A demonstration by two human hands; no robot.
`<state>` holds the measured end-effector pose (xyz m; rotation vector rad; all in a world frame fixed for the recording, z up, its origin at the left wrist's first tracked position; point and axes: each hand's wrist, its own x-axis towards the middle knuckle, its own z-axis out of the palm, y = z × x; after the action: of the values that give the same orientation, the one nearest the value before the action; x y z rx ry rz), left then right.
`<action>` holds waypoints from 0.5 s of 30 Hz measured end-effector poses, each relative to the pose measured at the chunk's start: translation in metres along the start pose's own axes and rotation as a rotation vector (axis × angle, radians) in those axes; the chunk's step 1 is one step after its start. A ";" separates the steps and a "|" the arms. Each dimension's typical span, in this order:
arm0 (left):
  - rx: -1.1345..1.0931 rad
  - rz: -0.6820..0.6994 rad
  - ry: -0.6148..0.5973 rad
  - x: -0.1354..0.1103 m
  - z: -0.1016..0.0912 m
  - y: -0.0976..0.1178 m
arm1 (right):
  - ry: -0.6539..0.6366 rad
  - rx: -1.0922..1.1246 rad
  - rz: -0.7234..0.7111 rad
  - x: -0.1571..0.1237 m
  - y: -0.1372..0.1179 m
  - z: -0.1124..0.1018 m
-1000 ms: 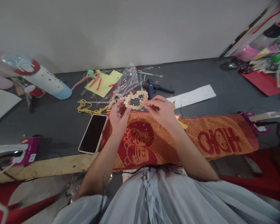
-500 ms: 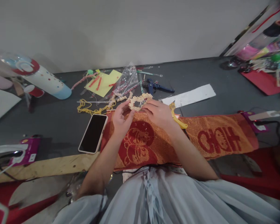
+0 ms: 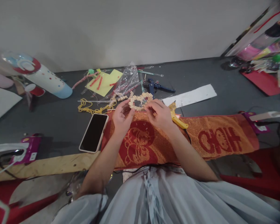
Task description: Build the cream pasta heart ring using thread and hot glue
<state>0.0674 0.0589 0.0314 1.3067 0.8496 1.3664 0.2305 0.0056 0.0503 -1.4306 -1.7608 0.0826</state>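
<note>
A cream-coloured ring (image 3: pixel 140 97) of small, bumpy pieces is held up between my two hands, over the far edge of an orange and red towel (image 3: pixel 172 144). My left hand (image 3: pixel 123 115) is closed on the ring's left side, its thumb below. At the ring's right side, my right hand (image 3: pixel 159 113) pinches the lower right rim with bent fingers. A chain of similar cream pieces (image 3: pixel 119 97) trails off behind my left fingers. Close by my right wrist lies a yellow-handled tool (image 3: pixel 180 122), probably a glue gun, partly hidden by the hand.
Left of the towel lie a phone (image 3: pixel 94 133) and tangled yellow cord (image 3: pixel 90 107). Behind are yellow paper (image 3: pixel 105 84), a clear plastic bag (image 3: pixel 130 79), dark blue pliers-like cutters (image 3: pixel 160 87) and a white strip (image 3: pixel 193 95). A bottle (image 3: pixel 46 76) stands left; purple power strips (image 3: pixel 29 149) sit at both sides.
My right fingers have shifted slightly and curled more at the ring's right side, showing more of its rim. The left hand keeps its hold. The view has moved very slightly.
</note>
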 end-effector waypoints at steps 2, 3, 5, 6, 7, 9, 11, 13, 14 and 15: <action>-0.005 0.004 0.019 0.002 -0.001 -0.002 | 0.046 0.006 0.019 0.000 0.003 -0.003; -0.006 0.006 0.024 0.003 -0.002 -0.004 | 0.072 0.008 0.037 0.000 0.006 -0.005; -0.017 0.010 0.033 0.005 -0.004 -0.009 | 0.142 0.005 0.085 0.000 0.013 -0.009; -0.033 0.010 0.035 0.007 -0.005 -0.012 | 0.184 0.004 0.109 0.000 0.017 -0.011; -0.059 0.002 0.037 0.008 -0.006 -0.014 | 0.231 0.005 0.140 0.000 0.021 -0.013; -0.119 -0.027 0.050 0.010 -0.007 -0.019 | 0.310 0.049 0.225 0.001 0.028 -0.016; -0.167 -0.065 0.071 0.011 -0.007 -0.021 | 0.383 0.170 0.326 0.003 0.034 -0.017; -0.199 -0.099 0.093 0.012 -0.006 -0.021 | 0.473 0.329 0.419 0.006 0.038 -0.017; -0.212 -0.115 0.097 0.012 -0.006 -0.021 | 0.520 0.399 0.460 0.007 0.040 -0.016; -0.222 -0.128 0.100 0.012 -0.006 -0.021 | 0.557 0.448 0.499 0.008 0.042 -0.015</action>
<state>0.0673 0.0762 0.0132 1.0041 0.8097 1.3902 0.2720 0.0199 0.0420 -1.3539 -0.8467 0.2913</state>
